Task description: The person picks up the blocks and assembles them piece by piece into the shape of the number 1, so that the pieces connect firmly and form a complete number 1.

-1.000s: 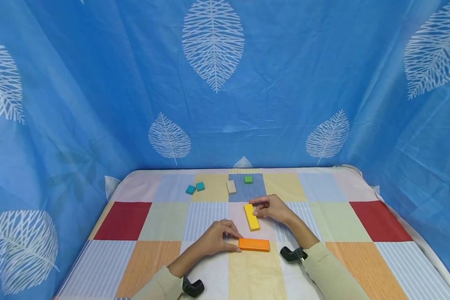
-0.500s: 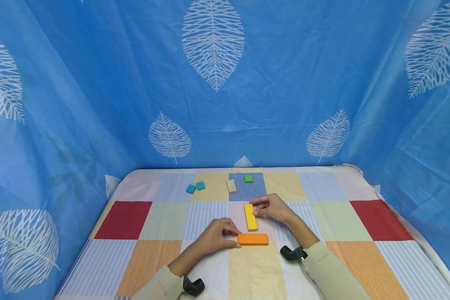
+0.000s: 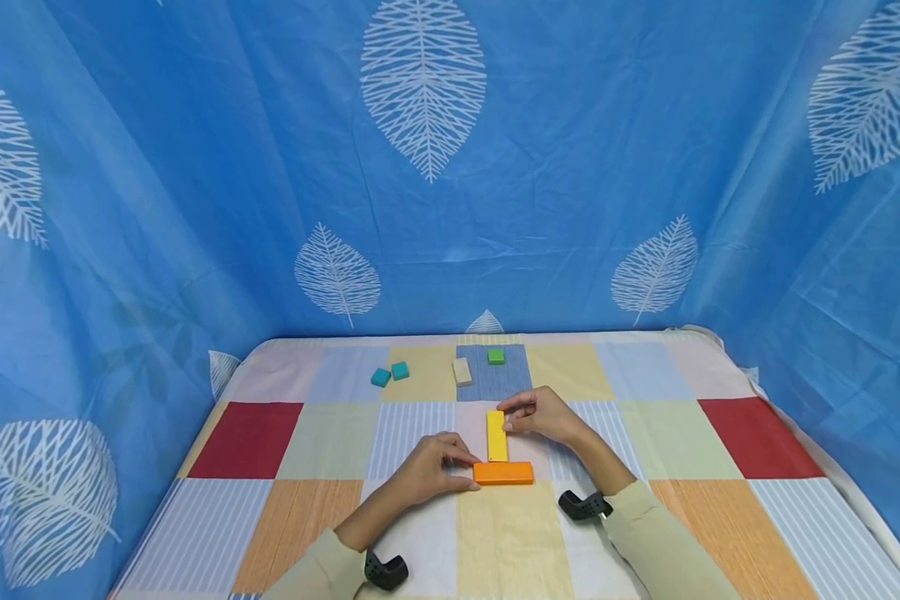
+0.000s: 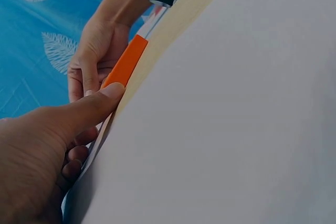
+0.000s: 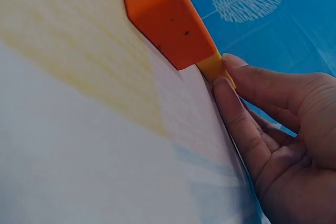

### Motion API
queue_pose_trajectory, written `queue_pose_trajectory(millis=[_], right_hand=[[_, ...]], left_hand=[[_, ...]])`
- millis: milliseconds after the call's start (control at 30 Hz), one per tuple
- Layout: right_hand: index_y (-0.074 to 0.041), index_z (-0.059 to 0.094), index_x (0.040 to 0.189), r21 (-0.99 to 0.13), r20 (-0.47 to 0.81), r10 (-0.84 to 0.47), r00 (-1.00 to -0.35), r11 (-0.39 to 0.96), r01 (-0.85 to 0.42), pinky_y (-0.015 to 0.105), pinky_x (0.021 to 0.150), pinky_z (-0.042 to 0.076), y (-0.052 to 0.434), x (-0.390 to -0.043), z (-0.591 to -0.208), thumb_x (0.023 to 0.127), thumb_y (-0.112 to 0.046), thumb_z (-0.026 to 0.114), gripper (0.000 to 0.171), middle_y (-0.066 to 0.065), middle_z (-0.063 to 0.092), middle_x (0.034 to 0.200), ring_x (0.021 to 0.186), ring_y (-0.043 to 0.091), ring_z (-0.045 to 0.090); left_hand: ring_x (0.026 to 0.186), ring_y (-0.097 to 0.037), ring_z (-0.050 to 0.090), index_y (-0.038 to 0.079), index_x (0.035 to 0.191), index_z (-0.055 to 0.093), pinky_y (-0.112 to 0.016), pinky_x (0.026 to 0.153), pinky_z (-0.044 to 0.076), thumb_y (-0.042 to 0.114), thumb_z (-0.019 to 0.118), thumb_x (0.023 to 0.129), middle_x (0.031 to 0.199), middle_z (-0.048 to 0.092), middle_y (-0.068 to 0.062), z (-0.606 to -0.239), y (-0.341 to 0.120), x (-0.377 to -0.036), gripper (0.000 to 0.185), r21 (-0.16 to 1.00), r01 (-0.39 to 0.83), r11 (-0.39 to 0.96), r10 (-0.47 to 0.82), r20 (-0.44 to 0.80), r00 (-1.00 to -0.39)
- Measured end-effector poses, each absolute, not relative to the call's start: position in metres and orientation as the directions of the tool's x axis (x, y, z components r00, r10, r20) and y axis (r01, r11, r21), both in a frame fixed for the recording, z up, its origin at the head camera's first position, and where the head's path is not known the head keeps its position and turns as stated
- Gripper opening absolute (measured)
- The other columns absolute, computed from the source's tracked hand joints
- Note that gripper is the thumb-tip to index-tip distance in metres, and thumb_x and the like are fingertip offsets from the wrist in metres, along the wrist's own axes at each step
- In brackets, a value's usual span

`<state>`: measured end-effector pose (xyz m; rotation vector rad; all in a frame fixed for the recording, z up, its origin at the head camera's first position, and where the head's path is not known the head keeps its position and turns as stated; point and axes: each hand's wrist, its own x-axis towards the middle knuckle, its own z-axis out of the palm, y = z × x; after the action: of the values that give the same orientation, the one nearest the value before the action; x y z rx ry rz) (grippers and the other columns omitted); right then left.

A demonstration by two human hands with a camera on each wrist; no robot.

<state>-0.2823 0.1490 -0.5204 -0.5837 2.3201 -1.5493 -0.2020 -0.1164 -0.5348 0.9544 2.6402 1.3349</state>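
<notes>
Lying crosswise on the patchwork cloth is an orange rectangular block. My left hand pinches its left end between thumb and fingers, the thumb at the near corner. A yellow rectangular block points away from me, its near end right at the far long side of the orange block, so together they look like an upside-down T. My right hand holds the yellow block from the right, thumb on its side and index finger at its far end. In the right wrist view, the orange block's end face shows small dark specks.
Farther back lie two teal blocks on the left, a cream block in the middle and a small green block beside it. A blue leaf-print curtain encloses the cloth-covered table at the back and sides.
The orange block has slid away from me and slightly left, up to the yellow block's near end. The yellow block has turned from slanted to nearly straight. Both hands kept their holds.
</notes>
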Motion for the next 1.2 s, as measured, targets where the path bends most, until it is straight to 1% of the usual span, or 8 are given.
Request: queue_pose_trajectory(millis=[333,500,667,833,1067,1200], right_hand=[[0.005,0.074,0.114,-0.926,-0.023,-0.488,-0.873,0.339,-0.165,0.024,0.069,0.056,0.1478,-0.2818,-0.5167,0.086,-0.005,0.08,0.03,0.012,0.076,0.095,0.074,0.011,0.065],[0.006,0.073,0.115,-0.926,-0.023,-0.495,-0.869,0.337,-0.168,0.023,0.069,0.056,0.1475,-0.2828,-0.5167,0.086,-0.003,0.079,0.031,0.013,0.075,0.093,0.074,0.011,0.065],[0.004,0.074,0.114,-0.922,-0.035,-0.484,-0.874,0.353,-0.159,0.024,0.069,0.056,0.1466,-0.2816,-0.5158,0.086,-0.003,0.079,0.029,0.01,0.076,0.092,0.073,0.012,0.065],[0.002,0.075,0.113,-0.919,-0.038,-0.475,-0.879,0.361,-0.156,0.024,0.068,0.055,0.1459,-0.2802,-0.5152,0.085,-0.003,0.08,0.029,0.006,0.075,0.089,0.074,0.014,0.064],[0.003,0.074,0.115,-0.918,-0.031,-0.484,-0.875,0.36,-0.166,0.024,0.069,0.055,0.1468,-0.2804,-0.5166,0.085,-0.003,0.08,0.03,0.007,0.075,0.089,0.074,0.013,0.064],[0.005,0.073,0.116,-0.921,-0.022,-0.5,-0.866,0.347,-0.177,0.025,0.071,0.056,0.1474,-0.2798,-0.5158,0.086,-0.003,0.079,0.031,0.008,0.075,0.09,0.075,0.013,0.066]], left_hand=[[0.082,-0.002,0.056,0.014,0.106,0.082,-0.02,0.073,0.048,0.023,0.09,0.079,0.091,0.067,0.013,-0.5368,-0.1188,-0.2043,0.029,0.725,0.538,0.429,0.551,0.261,-0.792],[0.08,-0.002,0.055,0.014,0.106,0.082,-0.02,0.071,0.047,0.023,0.089,0.079,0.091,0.066,0.013,-0.5364,-0.1198,-0.2048,0.029,0.727,0.538,0.427,0.554,0.26,-0.791],[0.081,-0.003,0.055,0.013,0.107,0.082,-0.02,0.073,0.048,0.022,0.088,0.08,0.092,0.066,0.012,-0.5347,-0.1225,-0.2051,0.028,0.724,0.54,0.43,0.562,0.253,-0.787],[0.083,-0.004,0.056,0.012,0.104,0.082,-0.022,0.075,0.049,0.022,0.089,0.08,0.092,0.067,0.01,-0.5313,-0.1247,-0.2047,0.027,0.731,0.536,0.423,0.563,0.252,-0.787],[0.084,-0.003,0.056,0.014,0.103,0.082,-0.022,0.077,0.05,0.023,0.09,0.079,0.091,0.066,0.012,-0.5313,-0.1238,-0.2041,0.028,0.729,0.523,0.442,0.556,0.235,-0.797],[0.083,-0.003,0.056,0.013,0.102,0.082,-0.022,0.075,0.05,0.024,0.09,0.079,0.09,0.067,0.011,-0.5325,-0.1245,-0.204,0.027,0.722,0.543,0.429,0.559,0.261,-0.787]])
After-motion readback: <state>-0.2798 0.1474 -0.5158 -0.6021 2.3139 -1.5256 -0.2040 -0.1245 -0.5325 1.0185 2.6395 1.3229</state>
